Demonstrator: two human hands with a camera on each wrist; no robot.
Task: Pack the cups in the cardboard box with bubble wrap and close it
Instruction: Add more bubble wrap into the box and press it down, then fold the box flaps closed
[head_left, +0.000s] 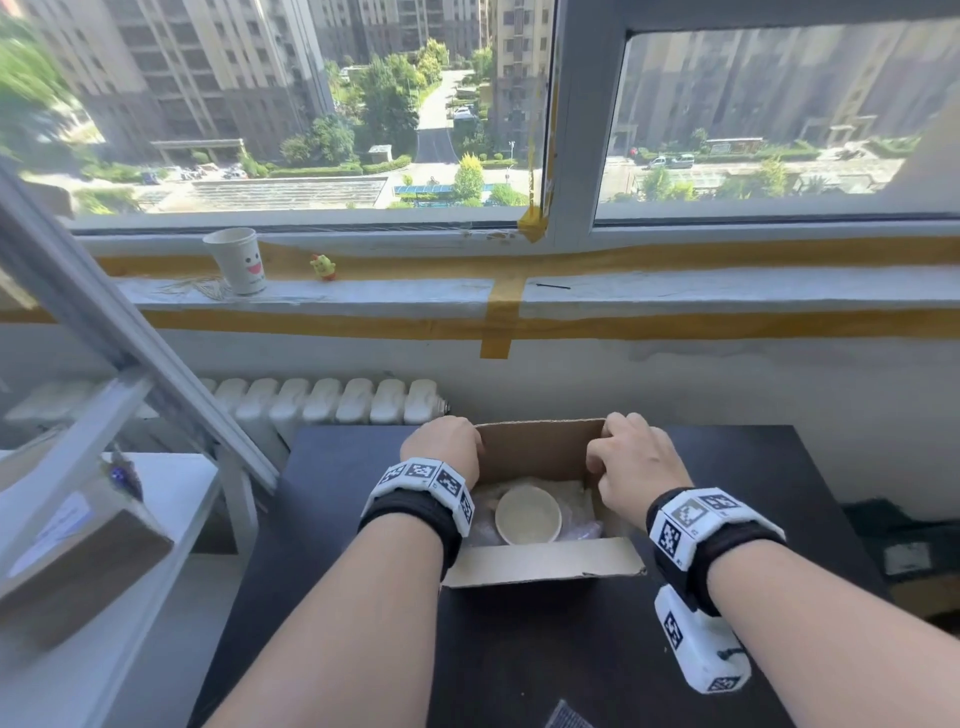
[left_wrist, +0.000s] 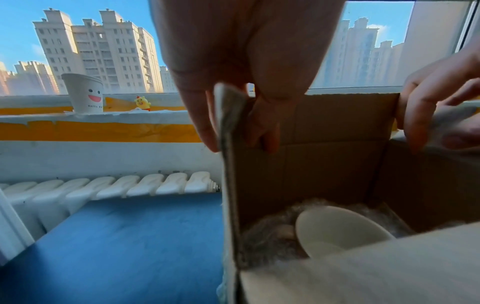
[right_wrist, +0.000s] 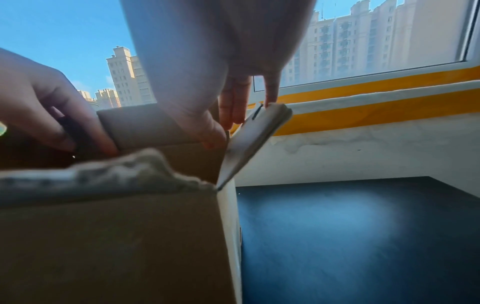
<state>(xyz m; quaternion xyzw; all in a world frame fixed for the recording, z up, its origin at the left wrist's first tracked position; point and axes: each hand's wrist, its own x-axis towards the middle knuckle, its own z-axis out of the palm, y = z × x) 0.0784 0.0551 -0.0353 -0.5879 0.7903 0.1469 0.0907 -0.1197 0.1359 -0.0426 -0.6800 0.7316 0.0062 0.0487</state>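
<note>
On the black table (head_left: 363, 519) below the window, the cardboard box (head_left: 540, 564) is sitting open, with a cream cup (head_left: 528, 515) nestling upright in bubble wrap (head_left: 574, 496) at its bottom. At the box's left side, the left hand (head_left: 441, 444) is pinching the left flap (left_wrist: 228, 115) between thumb and fingers, while the right hand (head_left: 636, 465) is gripping the right flap (right_wrist: 255, 133) the same way, fingers curling over its edge. Behind them, a paper cup (head_left: 236, 260) with a smiling face and a small yellow toy (head_left: 323, 267) are standing well apart from the box on the windowsill (head_left: 675, 291).
</note>
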